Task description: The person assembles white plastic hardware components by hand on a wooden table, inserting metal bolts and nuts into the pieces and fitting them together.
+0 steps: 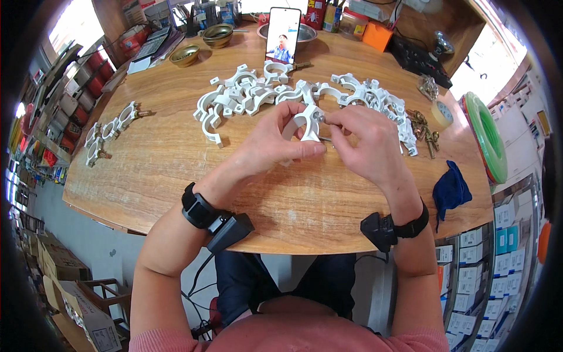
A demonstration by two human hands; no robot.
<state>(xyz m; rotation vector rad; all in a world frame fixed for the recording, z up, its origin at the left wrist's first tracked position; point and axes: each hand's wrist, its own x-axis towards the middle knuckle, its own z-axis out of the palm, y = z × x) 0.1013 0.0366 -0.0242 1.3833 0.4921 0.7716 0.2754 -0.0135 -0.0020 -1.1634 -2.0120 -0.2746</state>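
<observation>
Glossy white plastic clamp (306, 120), smooth wood-grain table (176, 158)

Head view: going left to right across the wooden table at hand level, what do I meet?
Assembled white plastic pipe clamps → left hand → white plastic clamp half held in both hands → right hand → brass screws → dark blue cloth.

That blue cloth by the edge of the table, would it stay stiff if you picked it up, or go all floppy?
Probably floppy: the blue cloth lies crumpled in soft folds on the wooden table. It likely weighs little, being thin fabric. It should not roll or slide far, since it sags flat, with one corner hanging over the table edge.
</observation>
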